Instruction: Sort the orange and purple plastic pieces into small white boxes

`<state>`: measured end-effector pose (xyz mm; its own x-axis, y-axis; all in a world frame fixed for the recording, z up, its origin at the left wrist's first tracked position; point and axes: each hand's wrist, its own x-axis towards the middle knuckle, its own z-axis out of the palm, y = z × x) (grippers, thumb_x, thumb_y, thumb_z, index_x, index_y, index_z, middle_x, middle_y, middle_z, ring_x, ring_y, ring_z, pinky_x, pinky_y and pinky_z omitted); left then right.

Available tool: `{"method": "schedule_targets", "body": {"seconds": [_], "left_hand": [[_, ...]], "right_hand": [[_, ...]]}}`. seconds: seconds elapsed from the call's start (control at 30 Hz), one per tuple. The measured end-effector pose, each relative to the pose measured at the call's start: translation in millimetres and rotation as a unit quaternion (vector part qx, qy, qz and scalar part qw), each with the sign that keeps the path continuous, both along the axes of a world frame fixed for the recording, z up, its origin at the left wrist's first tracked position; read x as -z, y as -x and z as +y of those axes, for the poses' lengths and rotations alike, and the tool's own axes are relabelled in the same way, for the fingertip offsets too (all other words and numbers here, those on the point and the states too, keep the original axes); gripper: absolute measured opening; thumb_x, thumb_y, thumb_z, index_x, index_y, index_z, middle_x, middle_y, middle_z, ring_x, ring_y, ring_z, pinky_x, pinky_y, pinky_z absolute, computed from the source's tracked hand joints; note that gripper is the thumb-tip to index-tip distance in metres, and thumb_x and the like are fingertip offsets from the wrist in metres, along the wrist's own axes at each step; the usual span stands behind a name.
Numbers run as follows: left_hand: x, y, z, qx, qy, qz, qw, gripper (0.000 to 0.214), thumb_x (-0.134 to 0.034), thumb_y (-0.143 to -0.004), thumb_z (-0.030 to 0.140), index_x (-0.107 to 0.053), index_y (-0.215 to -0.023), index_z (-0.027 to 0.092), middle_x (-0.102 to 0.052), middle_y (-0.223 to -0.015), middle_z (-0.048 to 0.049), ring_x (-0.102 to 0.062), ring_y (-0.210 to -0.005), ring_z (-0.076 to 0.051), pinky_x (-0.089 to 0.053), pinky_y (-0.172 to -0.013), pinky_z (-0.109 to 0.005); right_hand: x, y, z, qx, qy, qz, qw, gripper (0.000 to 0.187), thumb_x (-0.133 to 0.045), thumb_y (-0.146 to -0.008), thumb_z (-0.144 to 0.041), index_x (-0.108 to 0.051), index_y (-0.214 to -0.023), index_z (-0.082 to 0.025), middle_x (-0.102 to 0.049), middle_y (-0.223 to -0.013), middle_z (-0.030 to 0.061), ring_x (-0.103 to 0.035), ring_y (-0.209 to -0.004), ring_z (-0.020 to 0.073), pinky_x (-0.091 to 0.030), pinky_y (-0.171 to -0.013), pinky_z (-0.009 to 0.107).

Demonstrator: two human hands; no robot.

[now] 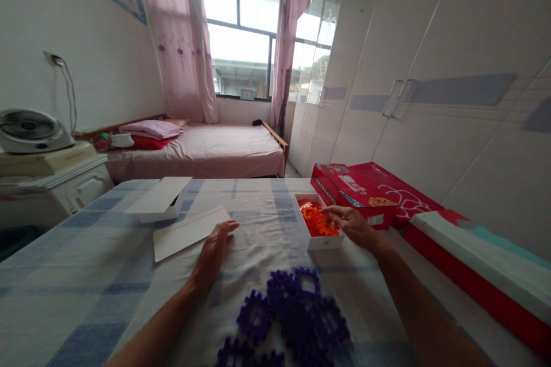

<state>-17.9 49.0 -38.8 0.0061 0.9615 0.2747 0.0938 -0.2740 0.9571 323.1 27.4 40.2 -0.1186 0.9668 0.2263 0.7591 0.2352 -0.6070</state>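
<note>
Reaching into the small white box [319, 241], the right hand [353, 224] lies over its right rim with the fingers stretched toward the orange pieces [317, 220] inside; the fingertips touch or nearly touch the pieces, but whether any piece is pinched between them cannot be told; the left hand [214, 254], well to the left of the white box, rests palm down and flat on the checked cloth [86, 275], fingers loosely together and gripping nothing, its fingertips touching the near edge of a flat white card [185, 233]; beyond the card, farther left of the white box, sits an open white carton [159, 200] with its lid raised; nearer the camera than the white box, between the two forearms, lies a cluster of purple interlocking pieces [293, 312] joined into a flat patch on the cloth; just right of the white box and touching it lies a long red box [370, 186], and farther right again a red and white box [477, 269] runs along the wardrobe [430, 69]; far behind the white box stands a bed [206, 152] under a window [241, 34] with pink curtains [181, 40]; far to the left a white fan [30, 131] sits on a cabinet
</note>
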Motion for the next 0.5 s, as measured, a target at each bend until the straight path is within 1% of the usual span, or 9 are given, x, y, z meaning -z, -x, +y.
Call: {"method": "schedule_targets", "body": {"seconds": [0.03,0.07,0.13,0.2,0.23,0.27,0.37,0.43,0.5], "left_hand": [[-0.1,0,0,-0.001,0.000,0.001,1.000,0.060,-0.035,-0.083,0.064,-0.066,-0.096,0.015,-0.060,-0.116,-0.0106,-0.052,-0.112,-0.026,-0.044,-0.094,-0.043],[-0.3,0,0,-0.003,0.000,0.001,1.000,0.060,-0.034,-0.083,0.064,-0.067,-0.095,0.015,-0.059,-0.117,-0.0106,-0.052,-0.112,-0.026,-0.044,-0.094,-0.043],[-1.0,0,-1,-0.005,0.000,0.003,1.000,0.060,-0.034,-0.083,0.064,-0.067,-0.095,0.015,-0.059,-0.117,-0.0105,-0.052,-0.112,-0.026,-0.044,-0.094,-0.043],[-2.0,0,-1,-0.006,0.001,0.004,1.000,0.061,-0.034,-0.083,0.065,-0.067,-0.095,0.015,-0.059,-0.117,-0.0106,-0.052,-0.111,-0.026,-0.044,-0.094,-0.043],[-2.4,0,-1,-0.006,0.001,0.004,1.000,0.061,-0.034,-0.083,0.065,-0.067,-0.095,0.015,-0.059,-0.116,-0.0106,-0.053,-0.111,-0.026,-0.044,-0.094,-0.043],[-2.8,-1,-1,-0.007,0.001,0.005,1.000,0.061,-0.034,-0.082,0.066,-0.067,-0.095,0.015,-0.060,-0.115,-0.0106,-0.053,-0.110,-0.026,-0.044,-0.093,-0.043],[-2.8,-1,-1,-0.007,0.001,0.011,1.000,0.062,-0.034,-0.081,0.066,-0.067,-0.093,0.015,-0.059,-0.116,-0.0102,-0.053,-0.109,-0.026,-0.044,-0.094,-0.042],[-2.7,-1,-2,-0.004,0.002,0.011,1.000,0.061,-0.034,-0.082,0.065,-0.066,-0.095,0.015,-0.058,-0.118,-0.0102,-0.053,-0.109,-0.025,-0.045,-0.093,-0.041],[-4.3,-1,-4,-0.003,-0.007,0.015,1.000,0.057,-0.035,-0.083,0.062,-0.065,-0.097,0.016,-0.056,-0.119,-0.0103,-0.054,-0.109,-0.024,-0.046,-0.091,-0.038]], "right_hand": [[1.5,0,1,-0.009,-0.009,-0.008,1.000,0.032,-0.042,-0.084,-0.032,-0.066,-0.101,-0.019,-0.067,-0.095,0.0053,-0.062,-0.087,0.0172,-0.046,-0.079,0.028],[3.1,2,1,-0.003,-0.028,-0.024,0.999,0.030,-0.045,-0.083,-0.032,-0.067,-0.098,-0.019,-0.065,-0.099,0.0059,-0.060,-0.091,0.0177,-0.045,-0.082,0.029],[5.2,6,1,0.045,-0.074,-0.069,0.994,0.026,-0.050,-0.080,-0.031,-0.068,-0.095,-0.019,-0.063,-0.104,0.0072,-0.058,-0.096,0.0186,-0.042,-0.085,0.029],[4.9,8,0,0.101,-0.093,-0.109,0.985,0.022,-0.051,-0.079,-0.030,-0.067,-0.090,-0.019,-0.064,-0.098,0.0073,-0.058,-0.093,0.0187,-0.042,-0.082,0.030],[4.1,8,-1,0.114,-0.089,-0.121,0.982,0.020,-0.051,-0.079,-0.030,-0.067,-0.085,-0.019,-0.065,-0.093,0.0065,-0.058,-0.090,0.0184,-0.042,-0.080,0.029],[3.3,8,-2,0.116,-0.082,-0.128,0.982,0.018,-0.052,-0.079,-0.030,-0.067,-0.080,-0.020,-0.066,-0.087,0.0053,-0.059,-0.086,0.0181,-0.042,-0.078,0.029],[2.3,8,-4,0.090,-0.059,-0.132,0.985,0.013,-0.056,-0.075,-0.029,-0.067,-0.070,-0.022,-0.067,-0.075,0.0013,-0.060,-0.076,0.0161,-0.042,-0.072,0.026],[2.6,10,-3,0.083,-0.060,-0.130,0.986,0.014,-0.056,-0.075,-0.029,-0.067,-0.070,-0.023,-0.068,-0.074,0.0002,-0.060,-0.075,0.0150,-0.042,-0.072,0.025],[2.2,12,-3,0.094,-0.074,-0.125,0.985,0.017,-0.052,-0.078,-0.031,-0.067,-0.075,-0.022,-0.069,-0.078,0.0015,-0.061,-0.076,0.0154,-0.043,-0.072,0.025]]}}
